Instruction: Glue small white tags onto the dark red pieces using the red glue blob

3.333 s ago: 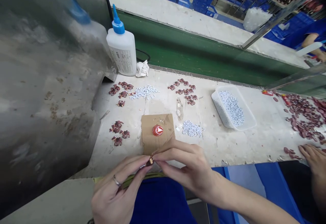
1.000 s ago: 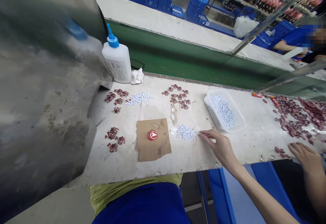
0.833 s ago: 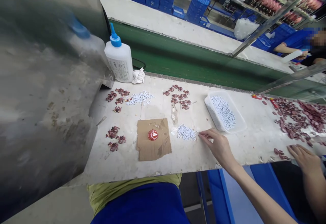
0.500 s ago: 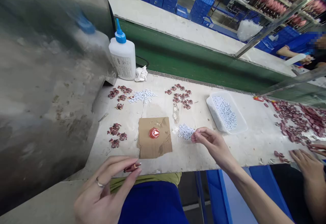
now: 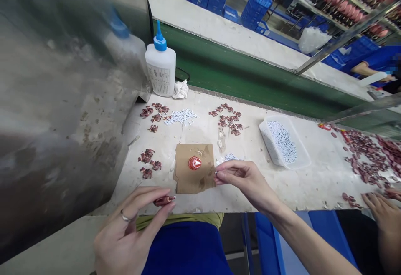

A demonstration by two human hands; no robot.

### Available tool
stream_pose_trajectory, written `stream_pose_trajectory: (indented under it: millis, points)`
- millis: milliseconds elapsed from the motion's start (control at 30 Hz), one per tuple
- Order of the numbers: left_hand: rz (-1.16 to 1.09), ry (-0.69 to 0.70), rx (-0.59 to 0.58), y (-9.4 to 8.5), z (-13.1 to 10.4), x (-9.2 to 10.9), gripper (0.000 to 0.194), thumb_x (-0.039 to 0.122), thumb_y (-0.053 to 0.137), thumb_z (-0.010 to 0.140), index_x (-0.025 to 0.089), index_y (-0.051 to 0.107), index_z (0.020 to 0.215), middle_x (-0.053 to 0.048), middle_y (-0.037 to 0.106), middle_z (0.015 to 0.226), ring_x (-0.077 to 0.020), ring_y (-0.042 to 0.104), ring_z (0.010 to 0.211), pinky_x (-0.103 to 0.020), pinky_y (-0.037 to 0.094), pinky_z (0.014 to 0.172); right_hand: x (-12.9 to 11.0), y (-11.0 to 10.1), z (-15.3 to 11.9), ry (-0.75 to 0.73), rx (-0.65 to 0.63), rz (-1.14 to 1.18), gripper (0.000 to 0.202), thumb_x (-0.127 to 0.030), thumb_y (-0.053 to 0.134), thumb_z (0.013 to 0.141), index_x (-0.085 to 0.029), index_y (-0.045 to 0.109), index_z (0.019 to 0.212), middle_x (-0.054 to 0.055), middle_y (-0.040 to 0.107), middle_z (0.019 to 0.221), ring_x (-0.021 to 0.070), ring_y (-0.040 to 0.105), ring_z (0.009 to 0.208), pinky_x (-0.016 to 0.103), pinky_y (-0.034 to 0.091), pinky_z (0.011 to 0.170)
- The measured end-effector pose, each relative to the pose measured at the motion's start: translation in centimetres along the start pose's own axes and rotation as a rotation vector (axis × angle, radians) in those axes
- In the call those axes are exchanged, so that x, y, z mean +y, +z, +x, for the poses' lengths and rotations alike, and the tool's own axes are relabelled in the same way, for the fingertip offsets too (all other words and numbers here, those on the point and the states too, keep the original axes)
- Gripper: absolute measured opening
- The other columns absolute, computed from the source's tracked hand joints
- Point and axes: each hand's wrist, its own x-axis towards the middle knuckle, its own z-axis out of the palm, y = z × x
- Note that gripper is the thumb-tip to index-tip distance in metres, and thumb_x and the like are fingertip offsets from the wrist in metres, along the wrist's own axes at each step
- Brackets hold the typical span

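My left hand (image 5: 133, 229), with a ring on one finger, pinches a small dark red-brown piece (image 5: 163, 200) near the table's front edge. My right hand (image 5: 241, 179) is closed in a pinch on a tiny white piece (image 5: 216, 173), by the right edge of a cardboard square (image 5: 184, 183). A round red item with a white mark (image 5: 194, 163) lies on the cardboard. Behind my right hand is a small pile of white pieces (image 5: 231, 157), partly hidden. Clusters of brown pieces (image 5: 146, 155) lie left of the cardboard.
A white glue bottle with blue cap (image 5: 161, 68) and crumpled tissue (image 5: 181, 89) stand at the back left. A clear tub (image 5: 300, 154) holds white pieces. More brown pieces (image 5: 366, 150) lie far right, near another person's hand (image 5: 380, 208).
My right hand has moved left from the small white pile to the cardboard's edge, and a tiny white piece now shows at its fingertips. My left hand still holds the brown piece. The view has shifted slightly.
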Motion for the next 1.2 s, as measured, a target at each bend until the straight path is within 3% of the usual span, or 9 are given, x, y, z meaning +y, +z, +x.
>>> stream_pose_trajectory:
  millis: [200,467,667,767,833,933,1033,1133,1200]
  points:
    - [0.070,-0.075,-0.013,-0.3,-0.2,-0.5,0.022,0.022,0.070,0.093,0.030,0.070,0.113,0.005,0.068,0.108,-0.0052,0.067,0.098,-0.011,0.053,0.097,0.6,0.6,2.0,-0.127,0.133,-0.266,0.018,-0.038,0.085,0.081,-0.022,0.082,0.086,0.005,0.082,0.091,0.0211,0.078,0.088,0.033,0.063,0.083]
    - [0.064,-0.140,-0.044,-0.2,0.0,-0.9,0.019,0.027,0.070,0.093,0.033,0.070,0.111,0.007,0.068,0.107,-0.0033,0.067,0.097,-0.008,0.053,0.096,0.0,0.9,1.7,-0.068,0.013,-0.146,0.015,-0.037,0.083,0.083,-0.025,0.082,0.092,0.002,0.083,0.092,0.0205,0.079,0.091,0.033,0.064,0.087]
    - [0.062,-0.163,-0.017,0.3,0.0,-0.8,0.018,0.032,0.072,0.091,0.033,0.071,0.109,0.009,0.073,0.102,-0.0026,0.071,0.091,-0.006,0.053,0.097,-0.1,1.0,8.8,-0.305,0.201,-0.401,0.008,-0.026,0.076,0.084,-0.020,0.081,0.086,0.008,0.083,0.094,0.0252,0.078,0.092,0.043,0.062,0.091]
    - [0.082,-0.207,0.002,0.8,-0.2,-1.1,0.025,0.035,0.070,0.092,0.033,0.069,0.116,0.008,0.075,0.101,-0.0039,0.073,0.090,-0.006,0.055,0.092,-0.5,1.6,12.3,-0.378,0.213,-0.401,0.019,-0.020,0.068,0.087,-0.021,0.080,0.102,0.007,0.081,0.103,0.0228,0.076,0.098,0.042,0.059,0.098]
    - [0.102,-0.202,-0.001,0.8,-0.3,-1.4,0.025,0.035,0.067,0.094,0.033,0.068,0.119,0.006,0.075,0.106,-0.0046,0.073,0.095,-0.007,0.054,0.094,-0.7,1.2,12.6,-0.421,0.232,-0.393,0.030,-0.021,0.062,0.091,-0.023,0.075,0.119,0.008,0.079,0.114,0.0215,0.075,0.103,0.041,0.060,0.098]
    - [0.112,-0.152,-0.026,0.5,-0.4,-2.1,0.018,0.034,0.064,0.096,0.029,0.069,0.111,0.003,0.074,0.108,-0.0052,0.071,0.094,-0.009,0.053,0.093,-0.5,-1.8,10.4,-0.417,0.292,-0.436,0.034,-0.032,0.063,0.094,-0.022,0.071,0.125,0.010,0.076,0.121,0.0222,0.075,0.104,0.040,0.062,0.094]
    - [0.153,-0.173,-0.050,0.2,-0.3,-2.7,0.019,0.041,0.071,0.090,0.024,0.070,0.099,0.002,0.073,0.091,-0.0061,0.068,0.078,-0.008,0.054,0.080,0.4,-6.9,6.8,-0.337,0.419,-0.529,0.035,-0.044,0.063,0.094,-0.022,0.073,0.119,0.011,0.075,0.124,0.0245,0.076,0.100,0.043,0.062,0.091]
    - [0.123,-0.219,-0.077,0.1,-0.3,-3.2,0.023,0.044,0.077,0.084,0.023,0.071,0.091,0.002,0.074,0.085,-0.0079,0.072,0.075,-0.007,0.056,0.076,1.7,-11.4,3.4,-0.254,0.509,-0.631,0.036,-0.049,0.066,0.091,-0.019,0.076,0.108,0.014,0.078,0.115,0.0287,0.077,0.094,0.048,0.062,0.088]
    - [0.041,-0.235,-0.070,0.2,-0.2,-3.2,0.022,0.041,0.079,0.082,0.023,0.072,0.092,0.003,0.077,0.083,-0.0098,0.076,0.075,-0.008,0.059,0.076,2.9,-13.0,1.6,-0.200,0.502,-0.706,0.033,-0.051,0.071,0.087,-0.020,0.079,0.097,0.013,0.080,0.103,0.0312,0.077,0.089,0.049,0.061,0.084]
